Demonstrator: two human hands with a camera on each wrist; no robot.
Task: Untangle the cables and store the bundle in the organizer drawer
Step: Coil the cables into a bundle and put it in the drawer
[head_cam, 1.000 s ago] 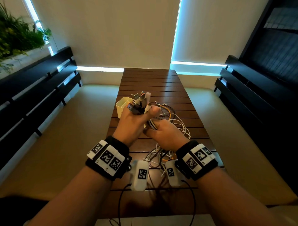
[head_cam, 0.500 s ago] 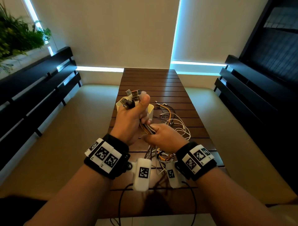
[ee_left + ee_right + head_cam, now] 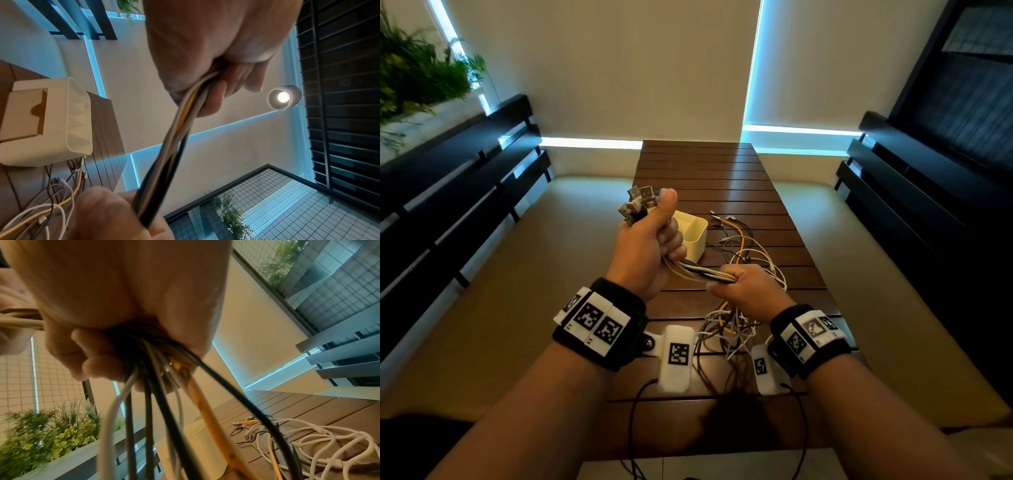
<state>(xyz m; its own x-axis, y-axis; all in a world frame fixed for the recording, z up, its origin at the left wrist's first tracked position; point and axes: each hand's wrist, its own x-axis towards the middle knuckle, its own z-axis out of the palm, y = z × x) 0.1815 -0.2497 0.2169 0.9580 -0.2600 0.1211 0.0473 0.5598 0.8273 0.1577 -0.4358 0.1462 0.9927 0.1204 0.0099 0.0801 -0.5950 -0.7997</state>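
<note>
Risen since earlier: left hand (image 3: 645, 246) fists the plug ends | right hand (image 3: 744, 286) grips cables (image 3: 702, 272), tails on bench (image 3: 722, 178) by organizer drawer (image 3: 693, 234) | slide slowly, taut.

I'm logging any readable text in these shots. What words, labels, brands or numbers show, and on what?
No readable words, brands or numbers.
Left wristband: black-and-white square code markers only; tiny marks beside them, too small to read.
Right wristband: the same, blurred.
Organizer drawer and cables: no print visible.
</note>
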